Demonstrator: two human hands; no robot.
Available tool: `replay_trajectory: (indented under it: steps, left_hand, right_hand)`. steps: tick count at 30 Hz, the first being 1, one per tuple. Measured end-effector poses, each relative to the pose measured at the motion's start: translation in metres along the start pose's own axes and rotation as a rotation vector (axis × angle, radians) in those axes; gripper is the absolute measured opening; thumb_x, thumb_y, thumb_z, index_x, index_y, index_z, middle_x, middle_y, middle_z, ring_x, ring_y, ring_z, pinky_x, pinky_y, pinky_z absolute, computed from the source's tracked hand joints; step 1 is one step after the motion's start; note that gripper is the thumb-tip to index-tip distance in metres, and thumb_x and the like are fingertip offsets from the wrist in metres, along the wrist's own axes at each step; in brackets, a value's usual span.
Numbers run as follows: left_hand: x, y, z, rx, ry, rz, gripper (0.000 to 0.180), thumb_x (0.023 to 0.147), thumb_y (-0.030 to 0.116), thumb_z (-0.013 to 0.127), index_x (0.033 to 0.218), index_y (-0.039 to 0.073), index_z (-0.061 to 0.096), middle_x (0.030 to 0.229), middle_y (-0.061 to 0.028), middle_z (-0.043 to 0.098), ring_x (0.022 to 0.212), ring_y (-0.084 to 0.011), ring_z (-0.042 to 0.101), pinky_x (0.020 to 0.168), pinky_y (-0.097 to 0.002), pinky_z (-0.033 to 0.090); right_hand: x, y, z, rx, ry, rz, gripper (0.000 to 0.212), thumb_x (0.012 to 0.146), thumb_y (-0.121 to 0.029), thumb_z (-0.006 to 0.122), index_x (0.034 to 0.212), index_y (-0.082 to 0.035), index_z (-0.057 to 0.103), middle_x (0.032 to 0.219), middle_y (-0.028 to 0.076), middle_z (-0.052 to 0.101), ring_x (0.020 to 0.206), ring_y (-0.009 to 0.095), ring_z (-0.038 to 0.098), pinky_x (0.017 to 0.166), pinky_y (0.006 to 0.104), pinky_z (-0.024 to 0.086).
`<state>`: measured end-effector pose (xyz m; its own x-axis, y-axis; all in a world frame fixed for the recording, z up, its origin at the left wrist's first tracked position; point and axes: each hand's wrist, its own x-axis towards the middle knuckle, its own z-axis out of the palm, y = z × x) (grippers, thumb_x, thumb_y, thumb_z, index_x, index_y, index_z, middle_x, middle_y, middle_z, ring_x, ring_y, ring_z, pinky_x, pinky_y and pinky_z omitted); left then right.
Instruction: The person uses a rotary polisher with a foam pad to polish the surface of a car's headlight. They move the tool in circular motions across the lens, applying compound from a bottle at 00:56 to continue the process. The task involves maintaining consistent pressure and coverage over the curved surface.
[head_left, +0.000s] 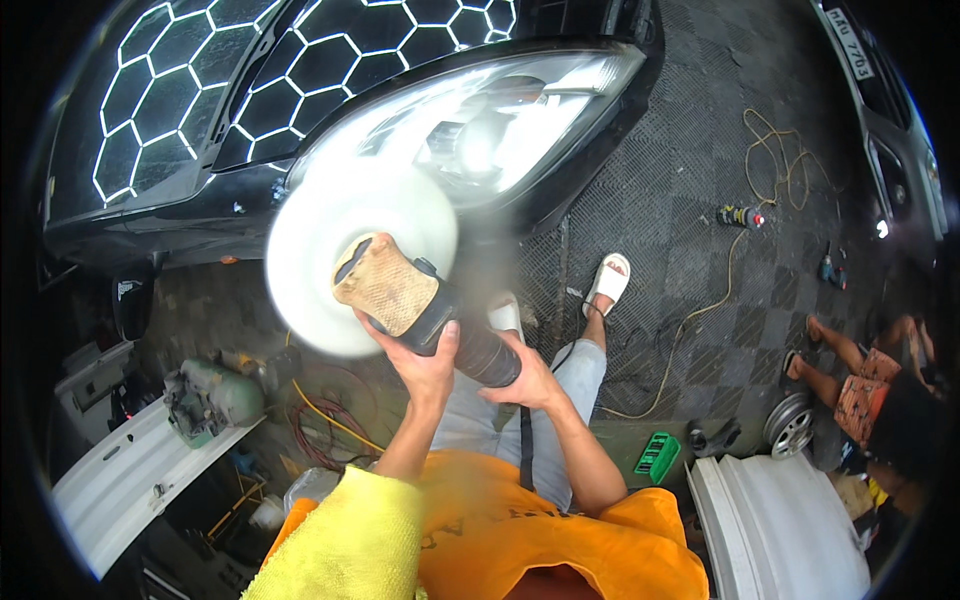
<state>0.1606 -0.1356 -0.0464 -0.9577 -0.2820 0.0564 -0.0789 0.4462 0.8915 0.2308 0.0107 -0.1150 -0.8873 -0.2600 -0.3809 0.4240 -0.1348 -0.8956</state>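
Observation:
Both of my hands hold a black rotary polisher (487, 355) with a large, round, white pad (305, 250). A tan, worn cover (393, 288) wraps the polisher's head. My left hand (428, 368) is closed around the body just behind that cover. Farther back, my right hand (535, 382) grips the rear handle, and a dark cord hangs down from it. The pad sits at the lower edge of a black car's headlight (480, 130). Glare and a blurred patch hide whether pad and lens touch. Over my left arm lies a yellow towel (345, 540).
A yellow cord (690, 318) runs across the checkered floor mat (640, 230), near a can (738, 216) and a drill (832, 270). At right, a person (870, 390) is low beside a wheel rim (789, 424). White body panels (130, 490) and a green compressor (212, 395) stand left.

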Motion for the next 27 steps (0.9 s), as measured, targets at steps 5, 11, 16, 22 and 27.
replay_trajectory:
  steps: [5,11,16,22,27]
  left_hand:
    - [0.005,0.031,0.074,-0.14,-0.087,-0.096,0.117,0.071,0.01,0.082,0.154,0.0,0.0,0.13,-0.0221,0.054,0.115,-0.027,0.057,0.102,-0.0375,0.043]
    - [0.036,0.07,0.208,0.085,-0.316,0.073,0.111,0.072,0.024,0.084,0.155,0.005,0.013,0.131,-0.0268,0.055,0.116,-0.0354,0.06,0.1,-0.0406,0.047]
    - [0.044,0.082,0.269,0.082,-0.474,-0.128,0.11,0.072,0.032,0.081,0.157,0.014,0.012,0.116,-0.0264,0.061,0.104,-0.0419,0.064,0.091,-0.0459,0.051]
    - [0.032,0.09,0.224,0.081,-0.311,-0.106,0.111,0.073,0.027,0.081,0.156,0.011,0.01,0.128,-0.0277,0.056,0.112,-0.038,0.062,0.097,-0.0419,0.049]
    - [0.02,0.101,0.153,0.025,-0.089,-0.173,0.108,0.077,0.018,0.079,0.155,0.003,0.007,0.14,-0.0241,0.046,0.125,-0.031,0.051,0.105,-0.0397,0.041]
  right_hand:
    - [-0.001,0.002,-0.068,-0.007,0.045,0.018,0.093,0.059,-0.018,0.088,0.138,0.002,0.045,0.125,0.014,0.059,0.116,0.023,0.057,0.101,0.0346,0.043]
    - [-0.001,0.011,-0.152,0.328,0.248,0.123,0.059,0.07,-0.009,0.083,0.12,0.001,0.053,0.097,0.007,0.064,0.081,0.016,0.063,0.074,0.0305,0.052]
    - [0.002,0.014,-0.192,0.519,0.282,0.195,0.036,0.075,0.0,0.075,0.104,-0.001,0.054,0.077,0.005,0.06,0.054,0.014,0.057,0.05,0.0284,0.048]
    - [-0.013,0.003,-0.179,0.281,0.163,0.204,0.06,0.068,-0.008,0.081,0.121,0.001,0.054,0.101,0.007,0.065,0.088,0.017,0.064,0.081,0.0322,0.052]
    - [-0.018,-0.062,-0.143,0.128,0.026,0.223,0.081,0.062,-0.018,0.087,0.131,0.0,0.049,0.115,0.011,0.064,0.105,0.021,0.061,0.094,0.0343,0.047]
